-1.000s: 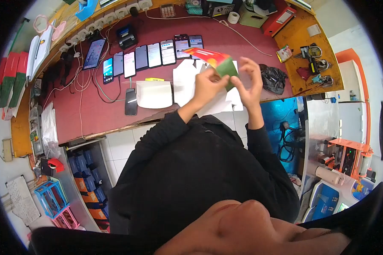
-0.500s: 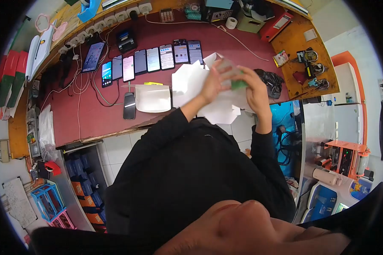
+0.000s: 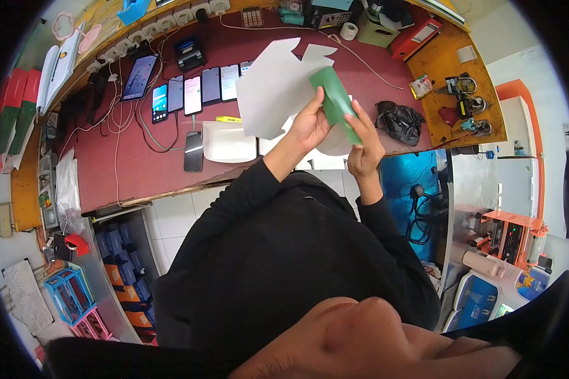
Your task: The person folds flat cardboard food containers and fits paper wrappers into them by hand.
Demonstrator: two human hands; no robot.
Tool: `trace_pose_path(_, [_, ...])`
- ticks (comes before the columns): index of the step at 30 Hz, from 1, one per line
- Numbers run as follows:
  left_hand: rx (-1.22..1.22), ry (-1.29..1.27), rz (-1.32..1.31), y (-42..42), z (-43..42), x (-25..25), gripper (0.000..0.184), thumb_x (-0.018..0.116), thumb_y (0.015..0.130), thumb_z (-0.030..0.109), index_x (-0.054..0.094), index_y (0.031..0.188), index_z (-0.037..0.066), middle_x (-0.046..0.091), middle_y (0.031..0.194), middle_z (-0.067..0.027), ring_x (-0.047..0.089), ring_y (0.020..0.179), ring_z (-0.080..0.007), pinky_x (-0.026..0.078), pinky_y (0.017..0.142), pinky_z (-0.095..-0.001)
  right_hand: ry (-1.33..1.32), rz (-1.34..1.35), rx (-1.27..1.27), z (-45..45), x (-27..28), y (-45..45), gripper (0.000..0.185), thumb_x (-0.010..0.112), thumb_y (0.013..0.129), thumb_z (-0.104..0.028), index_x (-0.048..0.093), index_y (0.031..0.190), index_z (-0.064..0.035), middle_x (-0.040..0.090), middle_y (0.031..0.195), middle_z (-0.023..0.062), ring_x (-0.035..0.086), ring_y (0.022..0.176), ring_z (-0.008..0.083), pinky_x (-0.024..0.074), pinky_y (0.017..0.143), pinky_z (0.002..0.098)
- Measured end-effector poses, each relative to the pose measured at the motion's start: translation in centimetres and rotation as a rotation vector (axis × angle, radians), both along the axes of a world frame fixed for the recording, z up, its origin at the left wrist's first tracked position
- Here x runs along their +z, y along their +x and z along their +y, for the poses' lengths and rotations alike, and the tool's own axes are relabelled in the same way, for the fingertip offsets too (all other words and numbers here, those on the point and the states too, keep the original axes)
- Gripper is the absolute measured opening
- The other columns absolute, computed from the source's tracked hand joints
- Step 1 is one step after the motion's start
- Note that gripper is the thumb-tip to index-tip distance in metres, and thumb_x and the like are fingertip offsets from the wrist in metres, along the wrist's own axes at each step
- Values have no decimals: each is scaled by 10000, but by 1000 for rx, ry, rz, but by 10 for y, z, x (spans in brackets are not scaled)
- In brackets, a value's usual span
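Observation:
A flat die-cut cardboard box blank (image 3: pixel 269 91), white with a green panel folded up at its right side, is held tilted above the table. My left hand (image 3: pixel 308 128) grips its lower edge, the thumb beside the green panel. My right hand (image 3: pixel 365 148) is closed on the lower right end of that panel, fingers over its edge. Left of my left hand, a white open box tray (image 3: pixel 231 144) lies at the table's front edge. More white card shows partly under my hands.
Several lit phones (image 3: pixel 192 95) stand in a row behind the tray, some hidden by the cardboard. A dark phone (image 3: pixel 194 151) and cables lie to the left. A black plastic bag (image 3: pixel 399 121) sits at right. Power sockets (image 3: pixel 152 30) line the back edge of the red table (image 3: pixel 133 170).
The cardboard has been lifted off the table and tilted up, now covering some phones. Its green panel has come into plain view. Both hands have closed on it, the right one lower.

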State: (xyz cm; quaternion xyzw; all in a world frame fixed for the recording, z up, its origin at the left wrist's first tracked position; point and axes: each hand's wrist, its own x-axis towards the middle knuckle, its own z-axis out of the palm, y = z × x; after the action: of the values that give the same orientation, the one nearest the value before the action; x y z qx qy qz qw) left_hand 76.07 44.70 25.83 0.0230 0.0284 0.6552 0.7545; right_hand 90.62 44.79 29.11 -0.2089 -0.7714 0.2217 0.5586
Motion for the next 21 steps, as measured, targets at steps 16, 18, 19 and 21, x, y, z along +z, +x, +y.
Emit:
trace_pose_path(16, [307,-61,484,32,-26,27,175,527,978,230,593,966,69,581,868,14,556,762,-62,492,664,-236,149,-194,-359,2,-12,-27,316,630,855,-151,669,1166,-108,463,1377,220,526,1135,339,423,951,394])
trace_pose_path(18, [326,-7,391,31,-26,27,229,545,970,242,615,1017,30,596,923,5,559,792,-64,499,703,-221,143,-160,-440,5,-13,-35,345,539,924,-262,643,1201,-86,481,1357,217,511,1097,325,409,937,371])
trace_pose_path(19, [330,-9,390,32,-26,23,229,545,970,242,615,1017,30,596,923,5,559,792,-64,499,703,-221,143,-161,-436,4,-11,-36,345,539,924,-262,643,1201,-86,481,1357,217,511,1097,325,409,937,371])
trace_pose_path(21, [343,-22,690,30,-29,19,328,556,963,245,597,1171,-5,617,999,-27,580,855,-86,513,754,-237,60,-151,-393,3,-5,-38,459,422,966,-376,593,1261,-67,516,1302,218,514,1068,330,414,900,344])
